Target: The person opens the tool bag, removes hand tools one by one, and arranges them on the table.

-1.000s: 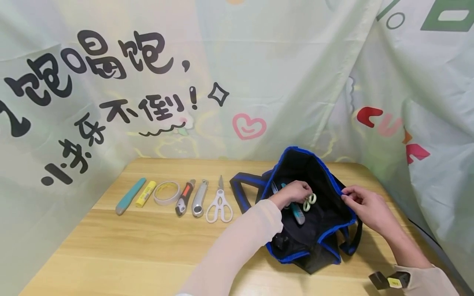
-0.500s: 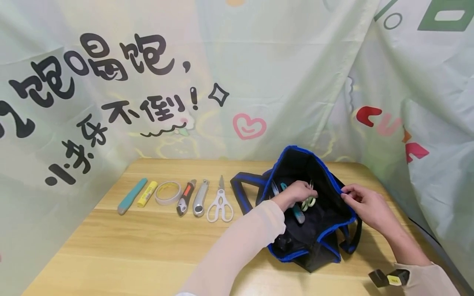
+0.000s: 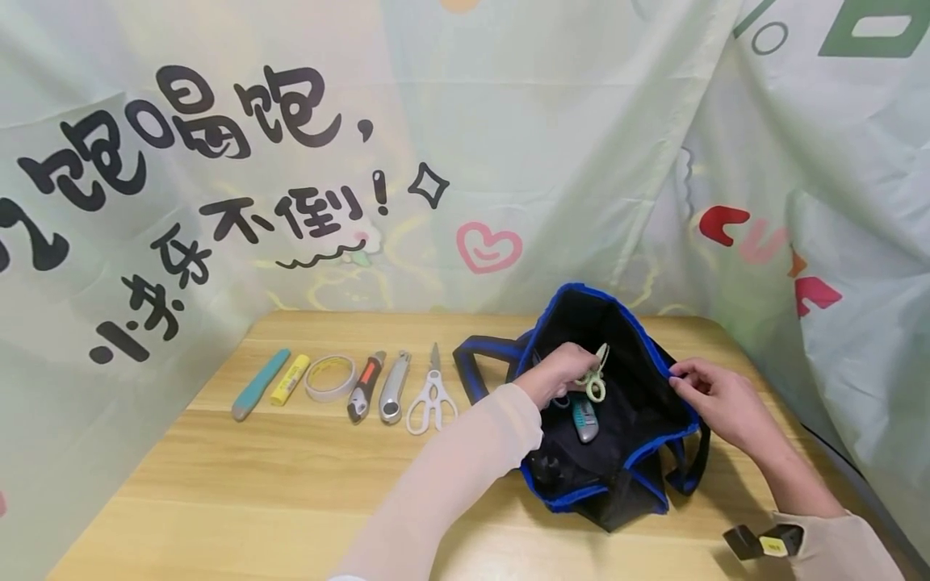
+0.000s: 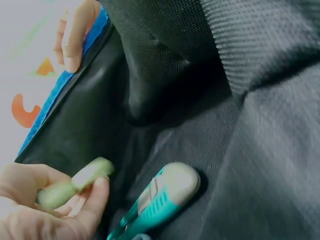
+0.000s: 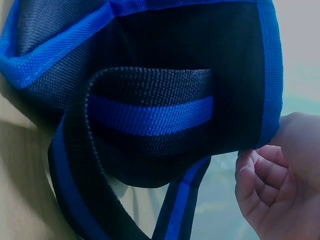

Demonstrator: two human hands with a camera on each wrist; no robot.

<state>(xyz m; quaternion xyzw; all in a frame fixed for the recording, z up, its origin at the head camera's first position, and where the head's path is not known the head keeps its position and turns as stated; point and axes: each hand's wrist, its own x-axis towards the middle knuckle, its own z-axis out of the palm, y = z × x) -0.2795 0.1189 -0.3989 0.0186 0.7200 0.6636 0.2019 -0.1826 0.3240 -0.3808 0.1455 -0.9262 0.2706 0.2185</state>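
Observation:
Inside the mouth of a black tool bag with blue trim, my left hand pinches a small pair of pale green scissors. In the left wrist view the green handle lies between thumb and fingers. Below that hand, a teal and grey utility knife rests in the bag. My right hand pinches the bag's blue rim on the right side. The right wrist view shows the fingers at the rim's corner, beside a black and blue strap.
Left of the bag lie white scissors, a silver cutter, an orange-black utility knife, a tape roll, a yellow glue stick and a teal knife. A bag strap loops onto the table.
My left hand has shifted from over the green scissors to their left, and the scissors now stand up in its grip. The right hand keeps hold of the rim.

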